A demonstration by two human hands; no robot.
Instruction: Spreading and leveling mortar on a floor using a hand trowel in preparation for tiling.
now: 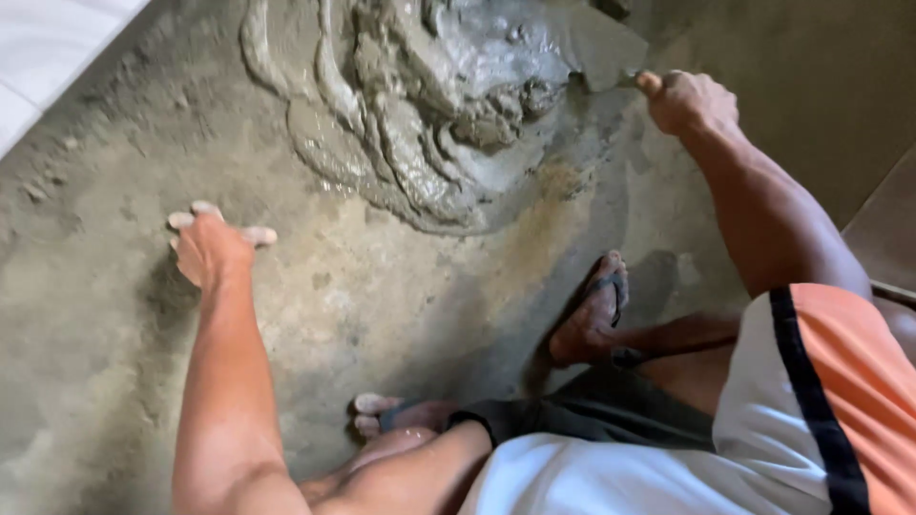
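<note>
Wet grey cement point(448, 114) is worked with a trowel point(596, 48) gripped in the right hand point(689, 100); the left hand point(212, 246) is pressed open on the floor point(95, 315)

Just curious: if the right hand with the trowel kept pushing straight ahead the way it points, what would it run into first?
The right hand points its trowel into the wet mortar heap; the blade probably already touches it.

Building site: wet mortar heap point(448, 105) on rough cement floor point(86, 315).

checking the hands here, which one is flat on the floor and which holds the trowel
The left hand is pressed on the bare floor, fingers spread. The right hand has its grip shut on the trowel in the wet cement.
</note>
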